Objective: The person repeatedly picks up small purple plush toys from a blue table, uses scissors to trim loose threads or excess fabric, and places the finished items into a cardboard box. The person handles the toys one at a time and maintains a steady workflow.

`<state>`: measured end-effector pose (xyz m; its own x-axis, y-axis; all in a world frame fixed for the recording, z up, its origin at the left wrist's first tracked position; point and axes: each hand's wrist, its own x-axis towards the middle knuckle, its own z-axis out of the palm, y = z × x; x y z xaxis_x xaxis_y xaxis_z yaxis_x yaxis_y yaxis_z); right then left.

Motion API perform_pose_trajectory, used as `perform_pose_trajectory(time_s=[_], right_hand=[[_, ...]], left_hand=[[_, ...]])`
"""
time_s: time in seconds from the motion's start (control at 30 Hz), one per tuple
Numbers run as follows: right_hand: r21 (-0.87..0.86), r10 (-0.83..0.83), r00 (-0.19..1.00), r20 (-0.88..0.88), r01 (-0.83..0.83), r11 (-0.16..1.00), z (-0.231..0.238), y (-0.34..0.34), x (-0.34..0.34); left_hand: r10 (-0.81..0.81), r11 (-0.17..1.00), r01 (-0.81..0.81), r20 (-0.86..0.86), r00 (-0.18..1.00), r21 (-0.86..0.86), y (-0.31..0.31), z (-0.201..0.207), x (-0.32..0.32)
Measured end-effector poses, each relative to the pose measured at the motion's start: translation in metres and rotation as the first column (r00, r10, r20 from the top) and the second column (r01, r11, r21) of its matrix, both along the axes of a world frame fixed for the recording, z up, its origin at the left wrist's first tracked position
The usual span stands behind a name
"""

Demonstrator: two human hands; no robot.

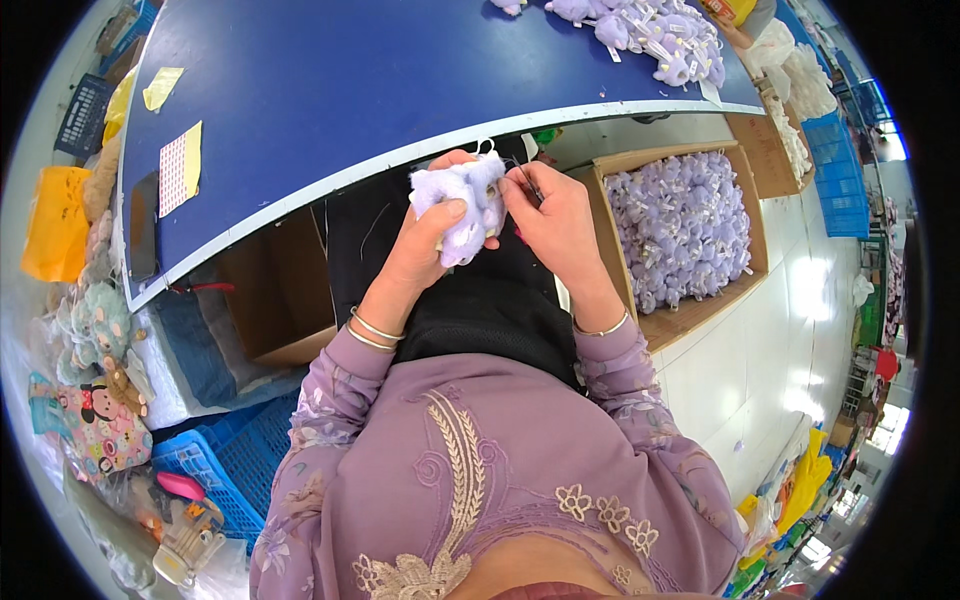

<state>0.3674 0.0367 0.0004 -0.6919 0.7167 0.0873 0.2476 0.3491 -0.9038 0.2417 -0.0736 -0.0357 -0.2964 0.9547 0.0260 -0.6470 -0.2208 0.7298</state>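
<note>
Over my lap, just off the table's front edge, my left hand (432, 232) is closed round a small fluffy lavender plush toy (462, 205). A white loop and a tag-like white piece show at the toy's top. At the toy's right side is my right hand (548, 212), its thumb and fingers pinched together on a thin dark tool (530, 180). The tool's exact kind is too small to make out. My right fingertips are right beside the toy; whether they touch it, I cannot tell.
The blue table (330, 90) spans the front, with a pile of lavender plush toys (660, 35) at its far right. A cardboard box (690, 318) full of similar toys stands to my right. At the left lie a phone (145, 225), a sticker sheet (180, 168) and a blue crate (235, 465).
</note>
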Motion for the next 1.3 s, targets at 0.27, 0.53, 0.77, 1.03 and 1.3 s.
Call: perform_pose_trajectory(time_s=[0.27,0.53,0.77,1.03,1.3], right_hand=[[-0.575,0.011,0.957,-0.29,-0.183,0.797,-0.009,0.018,0.022],[-0.525,-0.141,0.875,-0.463,-0.142,0.839,-0.002,0.06,0.053],[0.151,-0.214,0.976,-0.038,0.217,0.964,-0.012,0.083,0.064],[0.128,0.205,0.975,0.082,-0.214,0.968,0.009,0.021,0.026],[-0.27,0.2,0.98,-0.022,-0.198,0.942,-0.005,0.031,0.033]], left_hand=[[0.019,0.999,-0.026,0.199,0.98,0.034,-0.002,-0.002,0.004],[-0.052,0.998,0.047,0.193,0.98,0.034,-0.005,-0.017,0.004],[-0.044,0.999,0.05,0.286,0.957,-0.014,-0.005,-0.009,0.009],[-0.056,0.994,0.075,0.211,0.976,-0.083,-0.004,-0.008,0.014],[-0.149,0.982,0.167,0.179,0.972,-0.091,-0.006,-0.01,0.012]])
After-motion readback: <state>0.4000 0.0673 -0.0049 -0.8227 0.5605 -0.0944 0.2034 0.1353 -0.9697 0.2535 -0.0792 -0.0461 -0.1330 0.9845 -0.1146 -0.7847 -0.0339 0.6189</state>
